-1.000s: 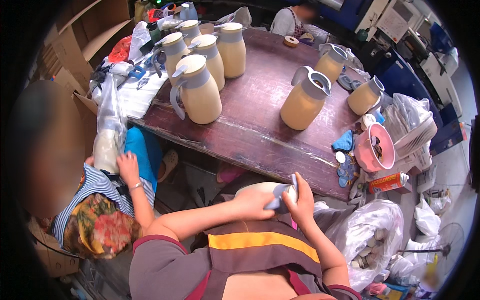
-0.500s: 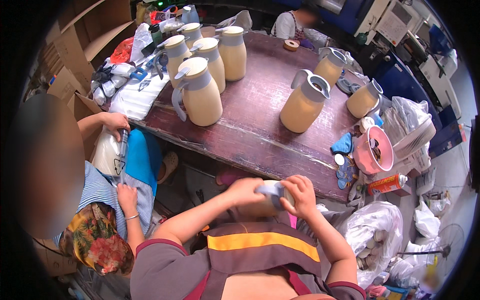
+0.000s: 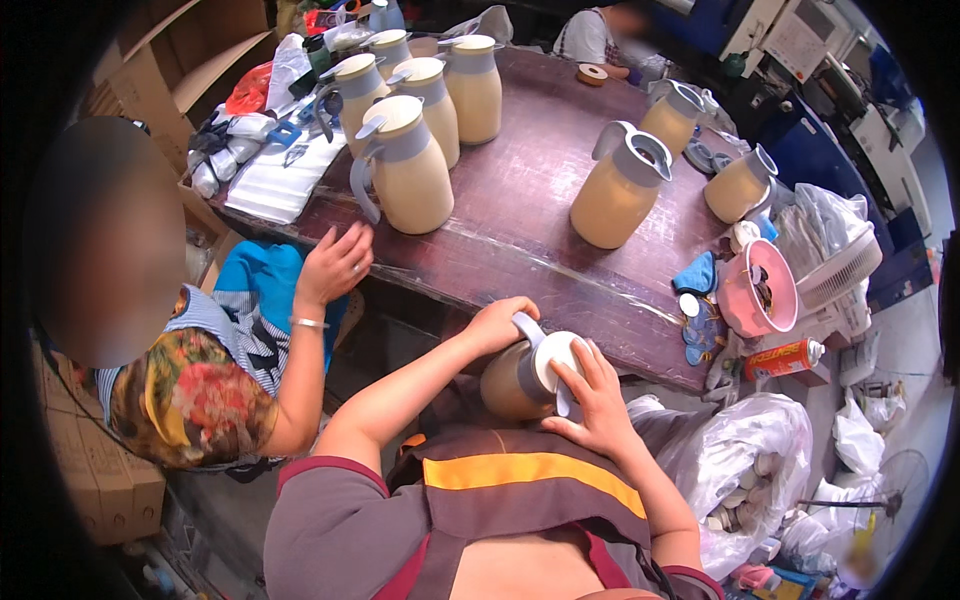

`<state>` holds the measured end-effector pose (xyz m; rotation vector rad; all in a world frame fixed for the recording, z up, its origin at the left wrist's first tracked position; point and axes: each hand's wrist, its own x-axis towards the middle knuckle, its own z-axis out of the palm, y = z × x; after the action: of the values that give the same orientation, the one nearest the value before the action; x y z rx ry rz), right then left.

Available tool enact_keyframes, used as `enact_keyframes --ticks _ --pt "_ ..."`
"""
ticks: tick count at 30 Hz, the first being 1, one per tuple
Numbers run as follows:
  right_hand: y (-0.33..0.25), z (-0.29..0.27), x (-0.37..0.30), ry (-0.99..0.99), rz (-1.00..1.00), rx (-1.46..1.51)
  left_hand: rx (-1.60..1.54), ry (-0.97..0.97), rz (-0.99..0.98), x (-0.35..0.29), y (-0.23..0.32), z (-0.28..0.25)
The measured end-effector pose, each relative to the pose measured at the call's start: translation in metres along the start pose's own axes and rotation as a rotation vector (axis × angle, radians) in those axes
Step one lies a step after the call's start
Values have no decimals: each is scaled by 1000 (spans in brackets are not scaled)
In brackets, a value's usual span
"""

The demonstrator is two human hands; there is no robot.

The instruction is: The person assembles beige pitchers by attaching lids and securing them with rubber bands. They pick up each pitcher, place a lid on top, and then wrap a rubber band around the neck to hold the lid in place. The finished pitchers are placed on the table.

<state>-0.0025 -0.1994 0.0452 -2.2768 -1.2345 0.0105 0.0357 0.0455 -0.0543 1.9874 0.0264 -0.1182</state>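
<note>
In my lap, below the near table edge, a beige thermos jug (image 3: 507, 383) with a grey collar and handle leans to the right. My left hand (image 3: 500, 325) is closed on it beside the handle, with some fingertips hidden behind the jug. Over its round cream lid (image 3: 557, 356) my right hand (image 3: 597, 398) is wrapped, the fingers on top and the thumb low near the spout. Several lidded jugs of the same kind (image 3: 412, 185) stand upright at the table's left. On the right side are three jugs without lids (image 3: 617, 200), one of them tilted.
A co-worker's hand (image 3: 338, 262) is at the table's (image 3: 500, 240) near left edge. Small parts fill a pink basin (image 3: 750, 315) at the right, near an orange spray can (image 3: 785, 360). A plastic bag of lids (image 3: 745, 480) stands beside my right arm. Another person sits beyond the table.
The jug in my hands has turned so that its lid faces up more, and my right hand has spread over it. The co-worker's hand has moved from a bag towards the table.
</note>
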Motion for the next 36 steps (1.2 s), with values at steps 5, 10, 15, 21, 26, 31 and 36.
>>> enact_keyframes --ticks 5,10,15,21,26,31,36 --pt "12 0 22 -53 -182 -88 -119 -143 58 10 -3 1" --pt "15 5 38 -40 -282 -32 145 -149 -76 2 27 -1" --pt "54 9 22 68 314 147 82 -367 -145 -57 89 8" --pt "71 4 14 44 383 284 -590 -473 -208 -74 84 51" --pt "110 -25 9 174 237 481 -600 -263 -254 -64 94 34" --pt "262 -23 -11 501 831 -255 -792 -268 -354 -60 95 34" --pt "310 -2 -29 511 918 -667 -776 -280 -333 -62 90 35"
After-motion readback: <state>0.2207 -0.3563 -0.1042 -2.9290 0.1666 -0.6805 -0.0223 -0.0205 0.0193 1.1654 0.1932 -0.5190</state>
